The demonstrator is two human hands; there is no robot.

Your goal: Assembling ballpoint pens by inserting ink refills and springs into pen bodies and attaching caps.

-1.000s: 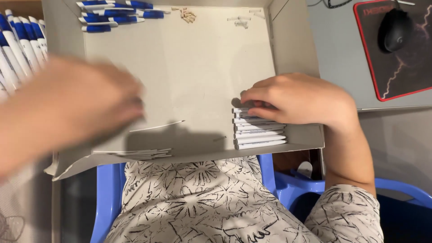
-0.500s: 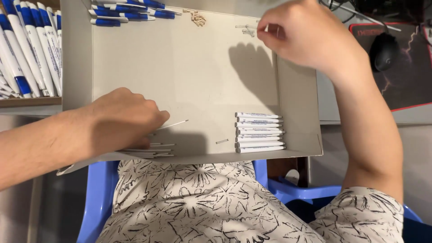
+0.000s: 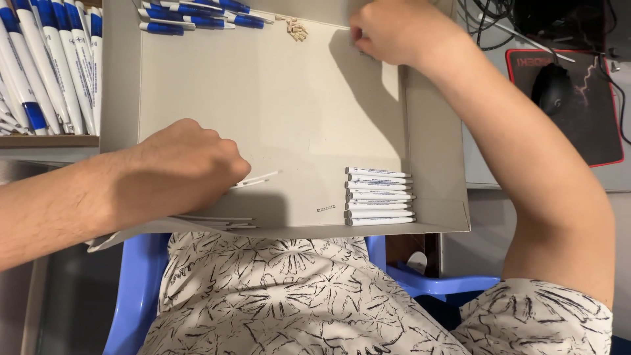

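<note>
A shallow grey cardboard tray (image 3: 289, 98) lies across my lap. My left hand (image 3: 184, 167) rests on its near left part, fingers closed around thin white pen refills (image 3: 259, 179) whose tips stick out to the right. More refills (image 3: 217, 222) lie under my wrist at the tray's front edge. My right hand (image 3: 394, 29) is at the far right corner of the tray, fingertips pinched together; whatever is in them is hidden. A neat stack of white pen barrels (image 3: 379, 196) lies at the near right. A small metal spring (image 3: 326, 208) lies beside it.
Blue-and-white pens lie along the tray's far edge (image 3: 190, 14) and in a box (image 3: 46, 66) at the left. A small heap of tan bits (image 3: 297, 27) sits at the far middle. A black mouse (image 3: 551, 89) is on a mat at the right. I sit on a blue chair (image 3: 131, 296).
My right hand left the stack of white barrels and moved up to the tray's far right corner. My left hand came down onto the refills at the near left.
</note>
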